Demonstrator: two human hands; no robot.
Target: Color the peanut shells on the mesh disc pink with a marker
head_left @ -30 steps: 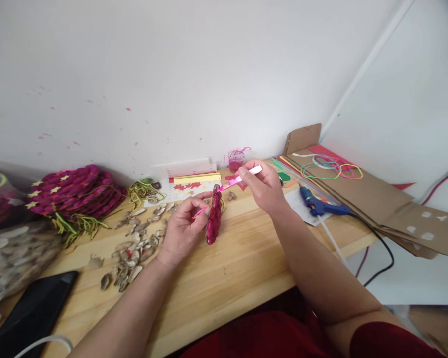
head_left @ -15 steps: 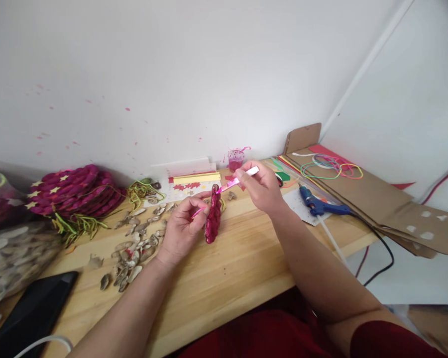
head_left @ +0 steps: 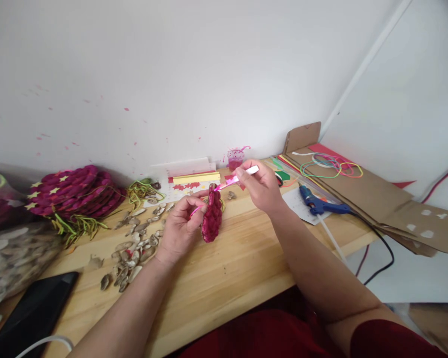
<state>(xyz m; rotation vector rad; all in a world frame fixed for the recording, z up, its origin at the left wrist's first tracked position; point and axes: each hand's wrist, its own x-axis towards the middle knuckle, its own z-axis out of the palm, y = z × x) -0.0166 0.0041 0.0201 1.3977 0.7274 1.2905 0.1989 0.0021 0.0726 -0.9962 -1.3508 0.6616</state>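
My left hand (head_left: 184, 221) grips a bumpy magenta-painted disc (head_left: 211, 221) by its edge, holding it upright above the wooden table (head_left: 242, 278). Something thin and pink sticks out by the left thumb. In my right hand (head_left: 261, 186) a slim white paintbrush (head_left: 241, 176) is pinched, its end smeared with pink. The brush's pink tip touches the top edge of the disc. Behind the hands, a clear cup of pink paint (head_left: 235, 159) stands by the wall. Loose shell-like pieces (head_left: 134, 253) lie scattered left of my left hand.
Stacked magenta discs with yellow stars (head_left: 74, 191) and green cords sit at the left. A bag of shell-like pieces (head_left: 18, 256) and a black tablet-like slab (head_left: 32, 313) are nearer. On the right lie a blue glue gun (head_left: 323, 204), cardboard (head_left: 388, 209) and coloured cords (head_left: 330, 166).
The magenta disc has turned slightly, so more of its bumpy face shows. The brush tip has shifted a little left along with the disc's top edge.
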